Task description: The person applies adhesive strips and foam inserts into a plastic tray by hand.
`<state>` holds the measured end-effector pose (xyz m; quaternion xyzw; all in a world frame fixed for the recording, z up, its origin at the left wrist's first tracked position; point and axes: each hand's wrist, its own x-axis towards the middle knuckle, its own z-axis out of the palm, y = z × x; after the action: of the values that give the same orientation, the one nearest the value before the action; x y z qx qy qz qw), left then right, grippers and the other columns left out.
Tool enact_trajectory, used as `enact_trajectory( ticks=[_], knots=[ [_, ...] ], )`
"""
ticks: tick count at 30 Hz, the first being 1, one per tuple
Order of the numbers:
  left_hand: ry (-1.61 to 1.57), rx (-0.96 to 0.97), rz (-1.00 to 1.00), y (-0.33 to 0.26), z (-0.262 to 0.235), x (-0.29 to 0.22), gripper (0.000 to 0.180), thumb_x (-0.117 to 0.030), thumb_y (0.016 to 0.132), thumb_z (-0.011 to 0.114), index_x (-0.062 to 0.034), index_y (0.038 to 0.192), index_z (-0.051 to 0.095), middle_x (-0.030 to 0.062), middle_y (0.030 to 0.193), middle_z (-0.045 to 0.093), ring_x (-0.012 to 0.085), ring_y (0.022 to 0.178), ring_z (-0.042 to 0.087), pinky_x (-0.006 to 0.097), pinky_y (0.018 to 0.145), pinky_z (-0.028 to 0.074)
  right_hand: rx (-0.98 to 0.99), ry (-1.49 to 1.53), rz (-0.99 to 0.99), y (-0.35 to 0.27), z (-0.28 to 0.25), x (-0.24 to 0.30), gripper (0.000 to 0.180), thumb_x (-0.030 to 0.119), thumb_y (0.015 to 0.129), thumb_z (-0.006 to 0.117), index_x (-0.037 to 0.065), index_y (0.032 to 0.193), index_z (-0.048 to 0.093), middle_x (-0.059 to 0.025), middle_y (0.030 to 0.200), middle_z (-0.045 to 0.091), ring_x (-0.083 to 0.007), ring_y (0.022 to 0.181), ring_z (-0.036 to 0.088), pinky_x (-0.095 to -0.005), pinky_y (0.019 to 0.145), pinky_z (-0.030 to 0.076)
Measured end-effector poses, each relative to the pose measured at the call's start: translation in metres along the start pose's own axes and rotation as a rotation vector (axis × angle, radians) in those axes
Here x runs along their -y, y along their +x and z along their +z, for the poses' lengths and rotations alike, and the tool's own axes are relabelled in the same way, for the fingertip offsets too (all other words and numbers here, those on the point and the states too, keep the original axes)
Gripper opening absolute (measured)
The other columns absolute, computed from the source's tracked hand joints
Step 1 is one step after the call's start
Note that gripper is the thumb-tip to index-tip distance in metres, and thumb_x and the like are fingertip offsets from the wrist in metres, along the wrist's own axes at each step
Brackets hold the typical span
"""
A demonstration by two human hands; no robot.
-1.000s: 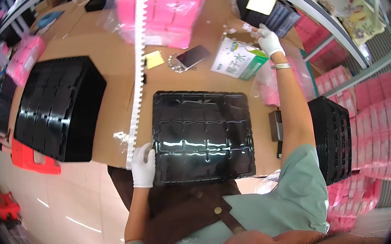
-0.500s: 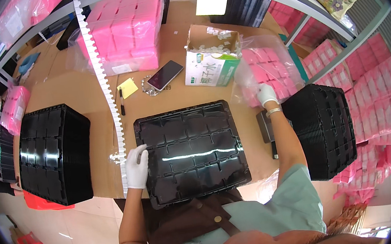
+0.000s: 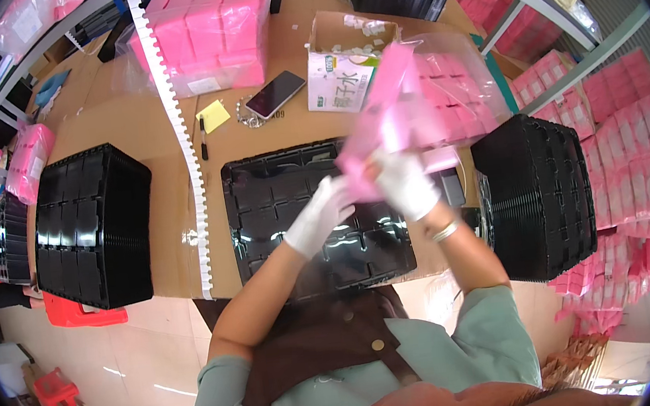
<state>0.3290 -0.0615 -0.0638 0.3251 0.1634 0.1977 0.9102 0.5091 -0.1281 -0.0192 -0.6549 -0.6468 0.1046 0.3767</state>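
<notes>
Cardboard-topped bench, compartment tray [image 3: 293, 206] before me.
Both gloved hands, left hand [image 3: 318, 216] and right hand [image 3: 405, 184], pinch shut on pink plastic bag [image 3: 410, 105]; I'd grip near its mouth, keeping it over the tray.

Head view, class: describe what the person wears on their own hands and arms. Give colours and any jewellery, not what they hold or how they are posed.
Both the left hand and the right hand wear thin white gloves. A silver-coloured bangle circles the right wrist. The forearms are uncovered; short pale green sleeves end near the elbows.
</notes>
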Motion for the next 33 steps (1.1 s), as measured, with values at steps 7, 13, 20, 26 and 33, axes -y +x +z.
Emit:
enact_trajectory(
  ticks=[7, 13, 20, 26, 33],
  knots=[
    [-0.034, -0.539, -0.081, -0.042, -0.063, -0.021, 0.033, -0.023, 0.086, 0.059, -0.0021, 0.111, 0.051, 0.0124, 0.102, 0.060, 0.0307, 0.092, 0.062, 0.047, 0.077, 0.051, -0.446, -0.207, 0.146, -0.062, 0.027, -0.023, 0.023, 0.011, 0.076, 0.065, 0.001, 0.096, 0.060, -0.0161, 0.091, 0.060, -0.0307, 0.081, 0.059, -0.0376, 0.075, 0.048],
    [0.100, -0.647, -0.124, -0.080, -0.091, -0.022, 0.039, -0.029, 0.087, 0.058, -0.0021, 0.114, 0.049, 0.0130, 0.106, 0.059, 0.0306, 0.095, 0.062, 0.047, 0.080, 0.050, 0.184, 0.260, 0.590, -0.085, 0.033, -0.097, 0.041, 0.028, 0.074, 0.072, 0.002, 0.104, 0.061, -0.0168, 0.093, 0.059, -0.0271, 0.084, 0.059, -0.0354, 0.076, 0.047],
    [0.278, -0.718, 0.078, -0.106, -0.098, -0.010, 0.058, -0.033, 0.088, 0.057, -0.0015, 0.132, 0.036, 0.0166, 0.117, 0.054, 0.0263, 0.102, 0.057, 0.038, 0.087, 0.047, 0.267, -0.276, 0.514, -0.069, 0.040, -0.052, 0.033, 0.033, 0.070, 0.074, 0.008, 0.090, 0.064, -0.0172, 0.093, 0.056, -0.0339, 0.091, 0.057, -0.0401, 0.081, 0.047],
    [1.120, -0.872, 0.125, -0.137, -0.082, 0.023, 0.082, -0.011, 0.072, 0.068, -0.0041, 0.141, 0.025, 0.0142, 0.101, 0.054, 0.0230, 0.089, 0.053, 0.035, 0.083, 0.046, 0.116, -0.096, 0.348, -0.087, 0.047, -0.064, 0.015, 0.013, 0.074, 0.069, 0.004, 0.080, 0.059, -0.0121, 0.079, 0.059, -0.0281, 0.075, 0.059, -0.0362, 0.068, 0.047],
    [1.204, -0.903, 0.184, -0.158, -0.075, 0.030, 0.078, -0.003, 0.071, 0.066, -0.0019, 0.139, 0.027, 0.0138, 0.098, 0.052, 0.0222, 0.078, 0.052, 0.033, 0.074, 0.047, 0.129, 0.242, 0.727, -0.116, 0.039, -0.044, 0.016, 0.008, 0.075, 0.069, 0.003, 0.083, 0.056, -0.0019, 0.063, 0.057, -0.0087, 0.059, 0.049, -0.0246, 0.056, 0.042]
  ],
)
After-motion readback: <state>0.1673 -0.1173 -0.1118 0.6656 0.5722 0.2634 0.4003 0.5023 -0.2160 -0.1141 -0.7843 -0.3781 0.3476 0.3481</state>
